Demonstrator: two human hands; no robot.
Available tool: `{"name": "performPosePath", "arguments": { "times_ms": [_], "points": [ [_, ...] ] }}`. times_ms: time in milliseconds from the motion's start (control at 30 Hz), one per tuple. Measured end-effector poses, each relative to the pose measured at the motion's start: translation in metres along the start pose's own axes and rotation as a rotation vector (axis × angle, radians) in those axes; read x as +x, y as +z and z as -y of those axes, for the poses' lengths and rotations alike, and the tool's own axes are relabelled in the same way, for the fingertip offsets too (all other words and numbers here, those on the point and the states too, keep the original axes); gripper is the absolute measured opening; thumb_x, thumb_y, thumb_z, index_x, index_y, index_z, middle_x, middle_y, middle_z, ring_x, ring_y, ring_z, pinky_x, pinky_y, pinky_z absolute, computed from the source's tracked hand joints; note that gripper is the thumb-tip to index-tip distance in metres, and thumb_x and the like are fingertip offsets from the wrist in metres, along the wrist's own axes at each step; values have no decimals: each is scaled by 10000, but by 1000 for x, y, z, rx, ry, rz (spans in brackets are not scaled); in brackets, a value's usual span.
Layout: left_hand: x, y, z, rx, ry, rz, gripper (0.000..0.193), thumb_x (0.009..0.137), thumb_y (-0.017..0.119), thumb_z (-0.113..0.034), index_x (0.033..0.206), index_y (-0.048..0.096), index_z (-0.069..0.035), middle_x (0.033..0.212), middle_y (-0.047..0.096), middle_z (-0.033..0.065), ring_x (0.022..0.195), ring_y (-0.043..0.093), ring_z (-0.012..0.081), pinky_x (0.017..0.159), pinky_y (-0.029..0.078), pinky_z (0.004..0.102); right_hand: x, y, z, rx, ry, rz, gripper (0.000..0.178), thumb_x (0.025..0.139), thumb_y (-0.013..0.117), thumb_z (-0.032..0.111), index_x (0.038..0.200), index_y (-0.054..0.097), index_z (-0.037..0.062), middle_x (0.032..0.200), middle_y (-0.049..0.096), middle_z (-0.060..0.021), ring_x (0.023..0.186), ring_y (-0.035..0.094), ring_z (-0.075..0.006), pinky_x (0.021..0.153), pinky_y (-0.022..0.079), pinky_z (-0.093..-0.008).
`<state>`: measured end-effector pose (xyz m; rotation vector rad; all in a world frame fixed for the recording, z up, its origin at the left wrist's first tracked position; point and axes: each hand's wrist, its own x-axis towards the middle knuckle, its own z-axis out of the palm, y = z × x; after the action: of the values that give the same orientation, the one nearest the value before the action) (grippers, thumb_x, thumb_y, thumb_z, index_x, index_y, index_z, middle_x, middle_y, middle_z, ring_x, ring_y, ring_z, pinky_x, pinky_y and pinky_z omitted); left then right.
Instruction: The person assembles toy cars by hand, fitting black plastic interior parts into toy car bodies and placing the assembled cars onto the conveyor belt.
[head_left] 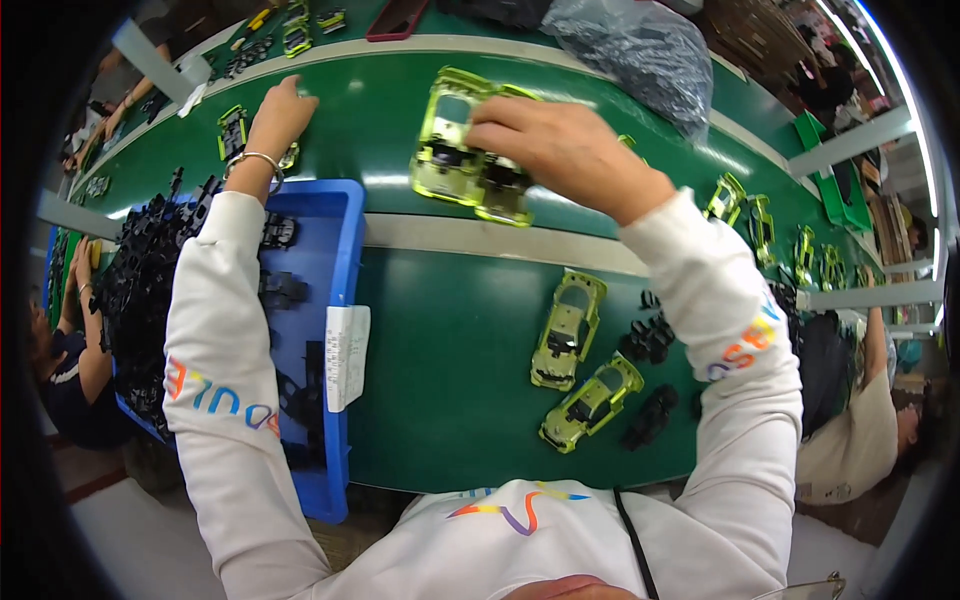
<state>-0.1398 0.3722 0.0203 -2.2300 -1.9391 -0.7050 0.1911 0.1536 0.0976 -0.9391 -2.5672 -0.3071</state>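
My right hand (560, 150) is closed on two lime-green toy car body shells held side by side above the far green strip. The left shell (440, 150) shows its hollow inner side with black parts in it; the other shell (505, 195) is partly covered by my fingers. Farther left, my left hand (283, 118) reaches over the same strip, thumb and forefinger apart, with nothing visible in it. Beside it lies another lime shell (232, 133), and a further one (290, 157) is partly hidden behind my wrist. Two lime shells (568, 330) (592, 405) rest on the near worktop.
A blue bin (345, 250) of black plastic parts (150, 290) stands under my left arm, a paper label (347, 358) on its side. Black parts (648, 338) lie by my right forearm. Clear plastic bags (635, 60) sit beyond; co-workers sit on both sides.
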Motion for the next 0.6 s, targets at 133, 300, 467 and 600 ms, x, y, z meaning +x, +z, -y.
{"name": "performPosePath", "arguments": {
  "times_ms": [133,300,467,600],
  "points": [
    [-29,-38,-125,-496,68,654,563,886,657,-376,1243,614,56,1108,687,218,959,694,352,845,571,419,-108,-74,27,-105,155,26,306,795,621,17,1090,621,98,1099,634,-49,959,666,-254,747,558,-336],
    [-55,-13,-195,-414,-48,847,707,881,648,-538,1210,612,86,1050,683,193,768,700,273,659,610,366,-209,-120,77,-101,394,181,297,785,619,-1,1073,631,69,1077,624,-64,923,671,-257,743,561,-344],
    [-72,35,-218,-385,-83,613,613,815,713,-505,1034,699,67,878,706,176,664,697,280,622,574,352,-282,-132,112,-92,514,182,246,789,623,7,1028,636,64,1067,625,-64,920,671,-246,747,567,-339],
    [-77,71,-207,-408,-136,469,515,752,781,-409,973,731,54,910,734,199,628,687,313,672,569,362,-291,-119,126,-72,465,210,226,780,630,32,1001,615,74,1048,602,-51,921,649,-218,737,560,-329]
  ]
}}
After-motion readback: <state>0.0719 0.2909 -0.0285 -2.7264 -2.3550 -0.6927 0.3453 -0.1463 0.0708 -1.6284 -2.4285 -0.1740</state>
